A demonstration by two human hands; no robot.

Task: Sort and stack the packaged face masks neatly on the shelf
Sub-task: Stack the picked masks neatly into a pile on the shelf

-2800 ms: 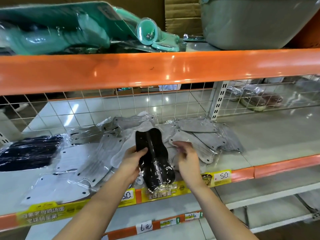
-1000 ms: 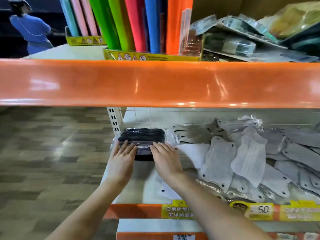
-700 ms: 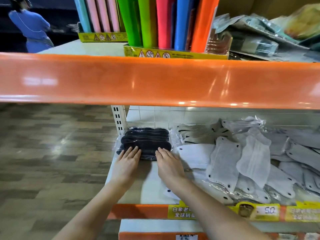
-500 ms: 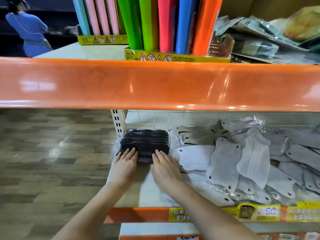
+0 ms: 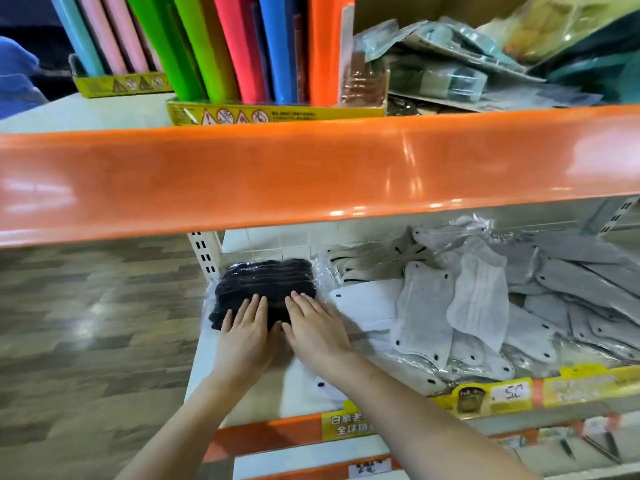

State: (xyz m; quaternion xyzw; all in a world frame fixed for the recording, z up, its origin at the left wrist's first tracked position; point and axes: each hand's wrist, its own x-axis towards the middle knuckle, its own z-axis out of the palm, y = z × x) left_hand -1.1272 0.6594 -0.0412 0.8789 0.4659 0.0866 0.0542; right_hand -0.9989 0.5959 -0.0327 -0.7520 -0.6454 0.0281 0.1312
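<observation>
Both hands lie flat, fingers straight and close together, on the near part of the stack of black masks (image 5: pixel 266 285). The left hand (image 5: pixel 244 336) presses the stack's left half; the right hand (image 5: pixel 313 329) presses its right half, thumbs almost touching. Neither hand grips anything.

The black stack, sealed in clear film, sits at the far left corner of the shelf (image 5: pixel 249 393), against the perforated upright (image 5: pixel 204 254). Just beside it to the right lies a white mask pack (image 5: pixel 367 303), and beyond that a loose heap of grey mask packs (image 5: pixel 485 299) spreads toward the right end of the shelf, overlapping at mixed angles.

The front edge of the shelf carries a yellow label strip (image 5: pixel 485 398). Legible writing: the Chinese characters "白象" and "全球" at its left end, and a white price tag (image 5: pixel 510 393) reading "50" or "5.0"; the blur prevents telling which.

The shelf above has an orange front rail (image 5: pixel 311 174). On it stands a yellow carton (image 5: pixel 277 114) printed with red warning triangles and prohibition circles, holding upright coloured rolls (image 5: pixel 242 46) in green, red, blue and orange. Small text on the carton is unreadable.
</observation>
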